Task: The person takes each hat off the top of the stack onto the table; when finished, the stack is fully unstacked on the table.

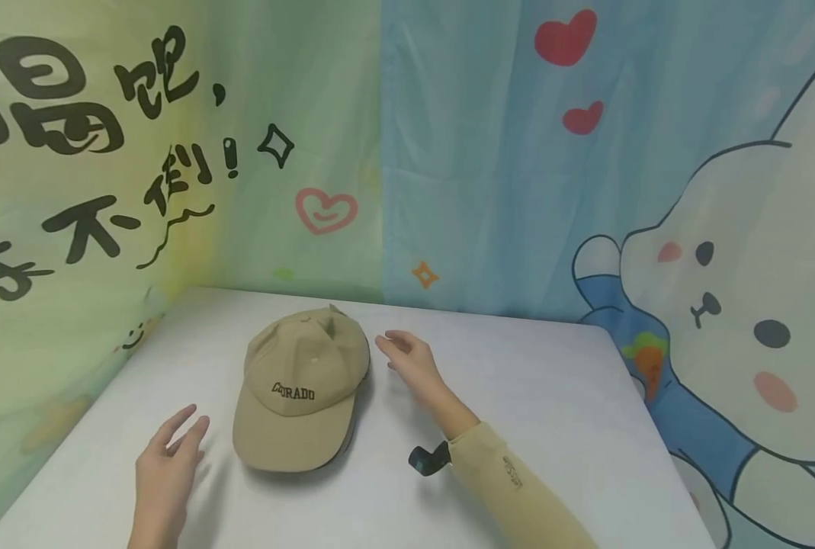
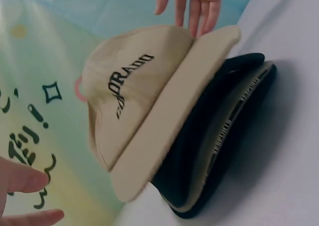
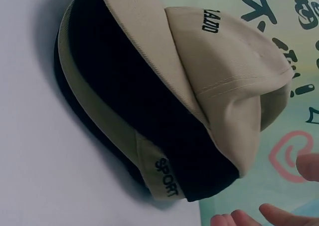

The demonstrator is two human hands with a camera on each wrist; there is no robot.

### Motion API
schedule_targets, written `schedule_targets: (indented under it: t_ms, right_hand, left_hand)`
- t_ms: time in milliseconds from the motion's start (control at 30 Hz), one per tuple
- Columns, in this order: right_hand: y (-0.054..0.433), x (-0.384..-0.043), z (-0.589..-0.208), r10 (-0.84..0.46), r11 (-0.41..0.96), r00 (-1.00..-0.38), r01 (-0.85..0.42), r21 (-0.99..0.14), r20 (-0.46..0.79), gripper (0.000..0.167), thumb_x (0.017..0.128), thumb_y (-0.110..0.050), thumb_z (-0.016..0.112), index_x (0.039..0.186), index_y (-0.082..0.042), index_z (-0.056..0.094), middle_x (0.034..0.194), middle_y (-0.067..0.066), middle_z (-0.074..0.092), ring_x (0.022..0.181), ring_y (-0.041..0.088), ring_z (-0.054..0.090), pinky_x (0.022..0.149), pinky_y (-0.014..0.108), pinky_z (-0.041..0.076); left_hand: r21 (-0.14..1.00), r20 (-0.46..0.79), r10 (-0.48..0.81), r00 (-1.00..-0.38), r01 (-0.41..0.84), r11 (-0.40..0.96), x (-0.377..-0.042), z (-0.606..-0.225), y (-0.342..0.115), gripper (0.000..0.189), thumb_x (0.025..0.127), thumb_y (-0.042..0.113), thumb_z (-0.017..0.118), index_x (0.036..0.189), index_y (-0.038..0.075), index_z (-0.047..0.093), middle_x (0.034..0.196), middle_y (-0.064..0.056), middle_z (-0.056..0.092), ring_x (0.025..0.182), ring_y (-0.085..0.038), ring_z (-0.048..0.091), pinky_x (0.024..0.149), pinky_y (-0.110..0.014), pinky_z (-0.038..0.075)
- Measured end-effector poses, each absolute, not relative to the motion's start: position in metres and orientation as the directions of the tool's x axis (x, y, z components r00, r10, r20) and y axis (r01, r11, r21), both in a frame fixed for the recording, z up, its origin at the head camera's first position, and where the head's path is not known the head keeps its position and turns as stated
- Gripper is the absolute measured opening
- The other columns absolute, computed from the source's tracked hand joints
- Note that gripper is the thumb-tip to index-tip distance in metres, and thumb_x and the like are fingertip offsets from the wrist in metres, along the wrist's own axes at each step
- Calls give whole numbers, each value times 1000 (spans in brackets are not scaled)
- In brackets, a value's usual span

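Observation:
A beige baseball cap [image 1: 304,366] with dark "COLORADO"-style lettering lies on the table, its brim towards me. Under it in the left wrist view sit a black cap [image 2: 192,151] and a lower brim [image 2: 219,141] with a dark edge and lettered trim. The right wrist view shows "SPORT" on an olive band [image 3: 162,171] low in the stack. My left hand [image 1: 167,473] hovers left of the brim, fingers apart and holding nothing. On the other side, my right hand [image 1: 414,366] is beside the crown, fingers loosely bent and clear of it.
The white table [image 1: 517,366] extends around the caps. A printed cloth backdrop [image 1: 462,152] hangs behind it, with a cartoon rabbit on the right. A small black device [image 1: 429,459] is attached at my right wrist, by the beige sleeve [image 1: 510,488].

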State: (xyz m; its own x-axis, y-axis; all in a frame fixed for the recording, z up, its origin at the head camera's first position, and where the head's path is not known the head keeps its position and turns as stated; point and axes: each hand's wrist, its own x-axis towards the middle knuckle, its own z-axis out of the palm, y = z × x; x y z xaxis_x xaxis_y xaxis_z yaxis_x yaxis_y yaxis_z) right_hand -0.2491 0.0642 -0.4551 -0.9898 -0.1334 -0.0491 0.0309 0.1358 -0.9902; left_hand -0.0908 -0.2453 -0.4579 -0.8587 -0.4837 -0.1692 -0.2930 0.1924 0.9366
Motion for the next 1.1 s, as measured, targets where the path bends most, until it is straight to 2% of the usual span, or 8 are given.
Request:
schedule_targets:
  t_ms: [100, 167, 367, 467, 567, 767, 933, 1100]
  right_hand:
    - [62, -251, -461, -135, 81, -987, 80, -993, -91, 56, 96, -37, 64, 136, 0, 53, 134, 15, 57, 124, 33, 53, 100, 42, 48]
    - [60, -252, -464, -142, 47, -983, 111, -993, -116, 56, 96, -36, 65, 136, 1, 53, 135, 17, 55, 125, 37, 51, 101, 43, 47]
    - [52, -251, -470, -191, 8, -974, 122, -993, -121, 51, 97, -30, 65, 133, 5, 55, 130, 19, 57, 120, 37, 55, 100, 45, 48]
    - [48, -248, -469, -212, 12, -971, 107, -994, -107, 48, 97, -27, 65, 130, 6, 57, 126, 18, 60, 113, 32, 60, 98, 46, 49]
    - [44, -244, -465, -224, 17, -968, 107, -994, -108, 46, 97, -23, 64, 129, 9, 56, 124, 20, 61, 110, 30, 62, 98, 46, 50]
    - [39, -241, -466, -195, 16, -975, 104, -994, -105, 46, 95, -22, 66, 127, 10, 58, 123, 20, 61, 104, 27, 64, 96, 45, 51]
    - [35, -244, -471, -162, 1, -982, 94, -996, -93, 44, 93, -21, 69, 126, 6, 60, 115, 15, 66, 97, 22, 66, 93, 45, 53]
    - [33, -244, -473, -155, -52, -985, 91, -994, -82, 44, 92, -15, 71, 130, 5, 58, 108, 14, 70, 90, 19, 67, 88, 41, 55]
  left_hand:
    - [943, -188, -437, -880, -286, 171, -90, -468, -247, 69, 100, 49, 52, 154, 9, 34, 158, -21, 24, 131, -42, 44, 83, -19, 54]
    - [950, -201, -397, -895, -278, 145, -92, -479, -249, 74, 98, 51, 54, 154, 8, 32, 159, -20, 24, 131, -40, 45, 82, -15, 52]
    - [951, -192, -364, -911, -265, 162, -103, -512, -250, 83, 90, 62, 61, 150, 8, 41, 152, -19, 38, 129, -35, 51, 85, -21, 53]
    - [938, -216, -330, -919, -289, 192, -102, -503, -243, 81, 92, 60, 60, 149, 6, 41, 148, -24, 41, 128, -38, 51, 94, -33, 51]
    - [917, -256, -302, -918, -330, 223, -97, -486, -234, 78, 96, 55, 57, 150, 3, 37, 147, -28, 41, 128, -41, 50, 103, -47, 44]
    - [916, -254, -317, -914, -332, 224, -95, -480, -230, 81, 92, 56, 63, 150, 5, 39, 145, -26, 45, 124, -40, 54, 106, -57, 37]
    - [924, -226, -323, -919, -307, 227, -94, -480, -230, 80, 89, 53, 68, 148, 6, 42, 144, -19, 49, 111, -22, 65, 104, -54, 42]
    - [919, -219, -331, -918, -307, 246, -94, -480, -230, 79, 89, 52, 69, 148, 7, 43, 142, -18, 52, 97, -6, 65, 101, -53, 44]
